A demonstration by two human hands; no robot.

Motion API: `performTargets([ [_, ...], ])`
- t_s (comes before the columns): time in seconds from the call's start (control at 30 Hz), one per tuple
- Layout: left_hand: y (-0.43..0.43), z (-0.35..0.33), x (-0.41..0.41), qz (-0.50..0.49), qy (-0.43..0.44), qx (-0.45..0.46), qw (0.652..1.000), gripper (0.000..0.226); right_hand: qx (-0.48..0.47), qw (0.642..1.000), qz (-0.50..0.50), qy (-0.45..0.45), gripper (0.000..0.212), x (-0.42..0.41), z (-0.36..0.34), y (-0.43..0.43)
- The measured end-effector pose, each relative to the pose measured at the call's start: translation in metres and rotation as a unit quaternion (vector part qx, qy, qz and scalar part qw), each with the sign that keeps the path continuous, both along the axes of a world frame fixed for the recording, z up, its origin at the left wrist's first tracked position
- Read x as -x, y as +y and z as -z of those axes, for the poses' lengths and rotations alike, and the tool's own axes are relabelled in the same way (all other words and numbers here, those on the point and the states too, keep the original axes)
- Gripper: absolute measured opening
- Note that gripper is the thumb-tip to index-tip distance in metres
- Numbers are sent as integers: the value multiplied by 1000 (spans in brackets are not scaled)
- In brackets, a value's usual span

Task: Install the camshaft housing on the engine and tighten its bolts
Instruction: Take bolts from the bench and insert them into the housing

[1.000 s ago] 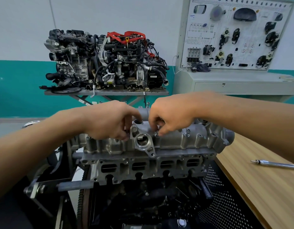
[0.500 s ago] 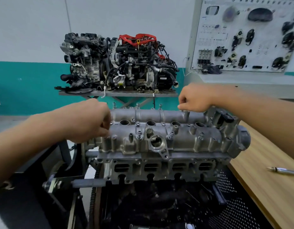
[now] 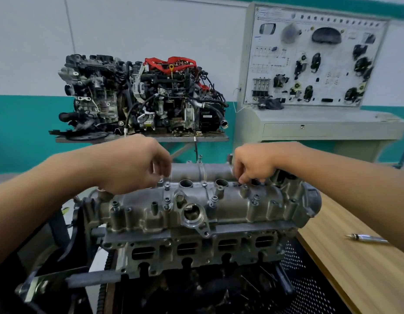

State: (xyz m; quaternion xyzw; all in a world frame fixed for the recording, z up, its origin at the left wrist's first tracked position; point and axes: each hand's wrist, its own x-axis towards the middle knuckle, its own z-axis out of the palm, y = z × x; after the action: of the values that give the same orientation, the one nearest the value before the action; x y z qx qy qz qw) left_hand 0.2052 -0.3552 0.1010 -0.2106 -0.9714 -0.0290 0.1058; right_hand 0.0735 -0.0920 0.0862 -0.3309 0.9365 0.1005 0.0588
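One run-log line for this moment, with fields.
camshaft housing: on engine | left hand: fingers down at left top bolts | right hand: fingers down at right top bolts | grips: hidden

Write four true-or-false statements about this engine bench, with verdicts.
1. The camshaft housing sits on the engine. True.
2. The left hand and right hand both reach down to the housing's top. True.
3. The right hand holds the metal tool. False: it lies untouched on the wooden bench.
4. The red-topped engine stands on the floor. False: it rests on a grey stand.
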Motion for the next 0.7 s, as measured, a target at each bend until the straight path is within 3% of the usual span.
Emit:
performTargets([
  [0.33,18,9,26,16,-2,-17,1000,5,-16,999,-28,41,14,0,15,11],
  [0.5,21,11,33,20,1,-16,1000,4,23,998,-45,42,15,-2,7,12],
  [0.7,31,13,38,26,2,-17,1000,9,-25,996,-66,55,18,-7,13,4],
])
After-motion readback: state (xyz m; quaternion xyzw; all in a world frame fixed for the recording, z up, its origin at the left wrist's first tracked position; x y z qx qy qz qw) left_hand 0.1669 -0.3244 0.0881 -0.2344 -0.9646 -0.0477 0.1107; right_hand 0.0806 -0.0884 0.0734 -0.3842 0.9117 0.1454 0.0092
